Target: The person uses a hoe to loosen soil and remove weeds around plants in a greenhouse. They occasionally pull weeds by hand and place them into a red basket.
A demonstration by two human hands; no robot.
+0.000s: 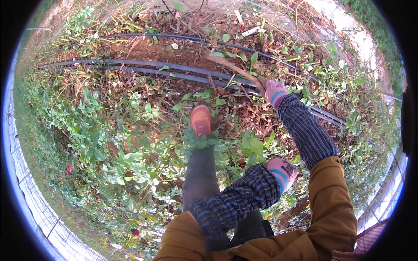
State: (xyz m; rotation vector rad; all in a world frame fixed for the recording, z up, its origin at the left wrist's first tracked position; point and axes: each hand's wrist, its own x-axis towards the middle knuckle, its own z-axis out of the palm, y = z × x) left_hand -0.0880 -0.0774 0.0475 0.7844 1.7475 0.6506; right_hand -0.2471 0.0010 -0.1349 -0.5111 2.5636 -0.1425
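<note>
My right hand (pixel 275 91), in a pink knit glove with a blue band, is closed around the near end of a brown wooden stick (pixel 233 67). The stick slants away to the upper left over the dark irrigation pipes (pixel 183 68), and its far end lies among dry leaves and soil. Lower down, my left hand (pixel 282 173) wears a matching glove and is bent in close to broad green leaves (pixel 253 148). Its fingers are mostly hidden, so whether it grips a stem cannot be told. Blue plaid sleeve covers (pixel 303 127) wrap both forearms.
An orange shoe (pixel 200 119) is planted amid low foliage. Dense leafy plants (pixel 127 166) spread at left. Another thin black pipe (pixel 156 35) crosses farther off, near white pieces (pixel 250 31) on the litter. A pale ground strip (pixel 352 29) runs along the upper right.
</note>
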